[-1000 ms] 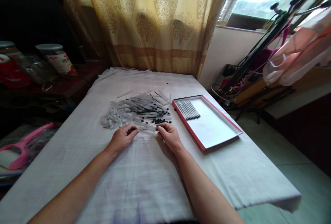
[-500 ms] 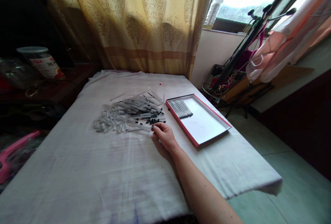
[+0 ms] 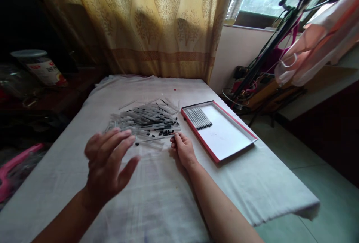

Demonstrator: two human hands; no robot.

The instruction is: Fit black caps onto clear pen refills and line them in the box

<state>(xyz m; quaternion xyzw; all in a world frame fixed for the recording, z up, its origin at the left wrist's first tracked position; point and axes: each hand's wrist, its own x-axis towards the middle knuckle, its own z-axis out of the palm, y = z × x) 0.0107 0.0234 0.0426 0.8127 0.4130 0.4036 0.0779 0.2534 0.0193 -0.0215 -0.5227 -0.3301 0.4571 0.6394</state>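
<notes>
My right hand (image 3: 183, 148) is closed in a pinch at the near right edge of the pile, on the end of a slim pen refill (image 3: 158, 138) that points left. My left hand (image 3: 109, 160) is raised over the near left side of the pile, fingers spread and holding nothing; it hides part of the small translucent pieces there. The pile has clear pen barrels (image 3: 140, 114), dark-tipped refills and small black caps (image 3: 167, 132). One black cap (image 3: 137, 144) lies apart, near the left fingertips. A row of assembled-looking pens (image 3: 198, 118) lies in the shallow red-edged box lid (image 3: 224, 138).
A pale cloth (image 3: 157, 209) covers the table. A tiny red piece (image 3: 175, 90) lies towards the back. A lidded jar (image 3: 40, 67) stands on dark furniture at left, above a pink handle (image 3: 17, 164). A curtain (image 3: 165, 22) hangs behind; a black stand (image 3: 269, 44) leans at right.
My left hand has come into view from the lower left, over the pile. The right hand stays at the pile's edge, and the slim refill now shows in its pinch. The view has shifted slightly.
</notes>
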